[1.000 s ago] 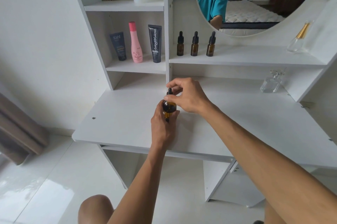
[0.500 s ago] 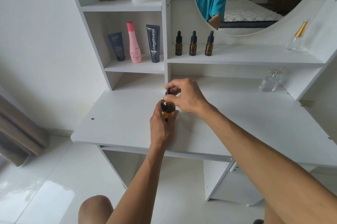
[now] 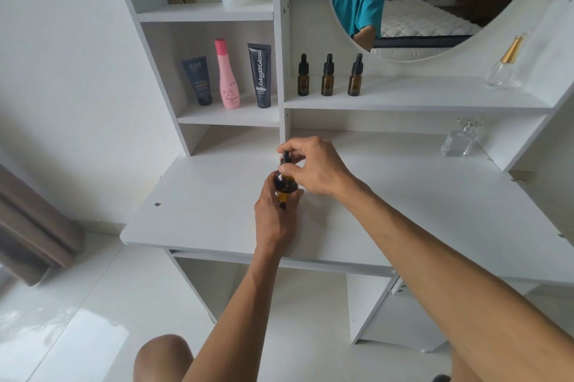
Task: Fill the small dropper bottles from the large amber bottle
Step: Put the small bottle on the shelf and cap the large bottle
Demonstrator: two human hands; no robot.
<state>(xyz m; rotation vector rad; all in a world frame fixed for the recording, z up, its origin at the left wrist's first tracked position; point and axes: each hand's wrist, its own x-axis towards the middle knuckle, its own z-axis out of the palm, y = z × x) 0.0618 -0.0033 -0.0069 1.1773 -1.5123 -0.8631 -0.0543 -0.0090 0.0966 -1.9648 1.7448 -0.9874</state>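
- Amber glass is what I have in hand: the large amber bottle [image 3: 285,184] sits over the white desk [image 3: 198,210], in front of the shelf divider, well below the shelf of small bottles.
- My left hand [image 3: 275,217] is wrapped around the lower body of that bottle from the near side, fingers curled closed on it, holding it roughly upright.
- My right hand [image 3: 313,165] comes in from the right and is pinched closed on the black dropper cap [image 3: 285,158], thumb and fingertips at its collar, with the rubber bulb poking up between them.
- Since a second ago very little has moved: both hands are in the same grip, at the same spot over the desk. The right fingers have shifted only slightly around the cap, which I read as twisting it loose, though I cannot tell whether it has lifted off the neck.
- Three small dropper bottles [image 3: 328,75] stand in a row on the shelf beneath the mirror [image 3: 435,8], all with caps on and none brought down to the desk.
- That puts me early in the job: opening the big bottle comes first, and no filling has begun.
- Next I would need the cap free, then a small bottle down and uncapped within reach.
- Glass is slippery, so the left hand's hold matters while the right one twists.
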